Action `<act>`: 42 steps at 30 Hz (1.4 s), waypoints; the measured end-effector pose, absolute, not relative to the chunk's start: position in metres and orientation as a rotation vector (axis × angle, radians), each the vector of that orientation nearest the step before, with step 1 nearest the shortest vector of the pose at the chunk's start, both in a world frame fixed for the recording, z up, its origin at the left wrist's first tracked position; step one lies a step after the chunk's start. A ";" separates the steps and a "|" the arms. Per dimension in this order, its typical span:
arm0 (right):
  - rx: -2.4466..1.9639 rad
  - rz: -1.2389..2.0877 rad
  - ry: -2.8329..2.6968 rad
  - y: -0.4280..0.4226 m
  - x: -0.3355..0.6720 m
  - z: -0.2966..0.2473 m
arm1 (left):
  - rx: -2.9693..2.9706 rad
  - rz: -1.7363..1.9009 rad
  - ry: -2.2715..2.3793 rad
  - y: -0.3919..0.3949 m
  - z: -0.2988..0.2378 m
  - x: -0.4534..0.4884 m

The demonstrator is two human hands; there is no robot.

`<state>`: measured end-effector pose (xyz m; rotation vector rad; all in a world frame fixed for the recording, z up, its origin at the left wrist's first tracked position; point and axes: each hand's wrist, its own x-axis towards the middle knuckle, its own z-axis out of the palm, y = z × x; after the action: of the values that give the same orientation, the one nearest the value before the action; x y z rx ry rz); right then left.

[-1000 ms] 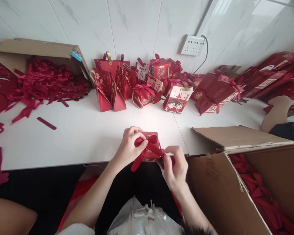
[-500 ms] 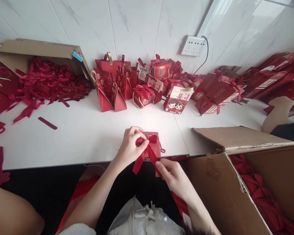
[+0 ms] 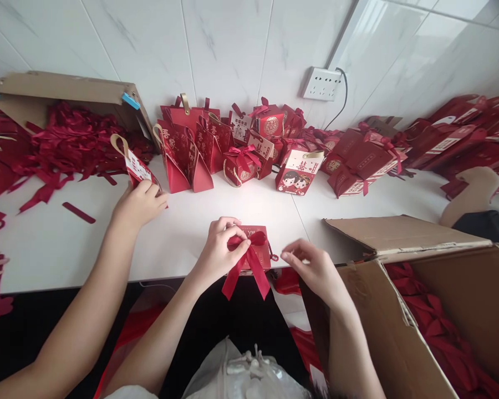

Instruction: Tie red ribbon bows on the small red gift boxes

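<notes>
A small red gift box (image 3: 258,230) lies near the table's front edge. Across its top is a red ribbon bow (image 3: 255,269), its two tails hanging over the front. My left hand (image 3: 223,246) rests on the box's left side, thumb and fingers pinching the bow at its middle. My right hand (image 3: 311,269) hovers just right of the box, apart from it, fingers loosely bent with nothing seen in them. A twisted red cord (image 3: 273,254) sticks out at the box's right side, close to my right fingertips.
A co-worker's hand (image 3: 138,205) holds a patterned box at left. Finished-looking gift boxes (image 3: 241,164) line the wall. A carton (image 3: 357,310) with red ribbons stands at right; another carton (image 3: 66,83) holds a ribbon heap. A socket strip (image 3: 322,83) hangs on the wall.
My right hand has let go of the ribbon tail and moved up and right. My left hand keeps its pinch. A co-worker's arm has come in from the left with a box.
</notes>
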<state>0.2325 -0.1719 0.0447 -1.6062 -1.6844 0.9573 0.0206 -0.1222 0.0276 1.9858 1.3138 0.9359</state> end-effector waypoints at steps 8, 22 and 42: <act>-1.365 0.884 -1.649 -0.136 0.196 0.029 | 1.949 1.069 1.279 -0.126 0.021 0.022; -1.577 1.004 -1.419 -0.146 0.188 0.031 | 1.492 0.837 1.531 -0.130 0.034 0.006; -1.172 1.552 -0.886 -0.142 0.192 0.007 | 1.211 1.258 1.253 -0.137 -0.003 0.019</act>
<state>0.1923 -0.1418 0.0069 -1.1715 -0.8859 1.5523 0.0186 -0.1367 -0.0031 1.2107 1.2532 1.2580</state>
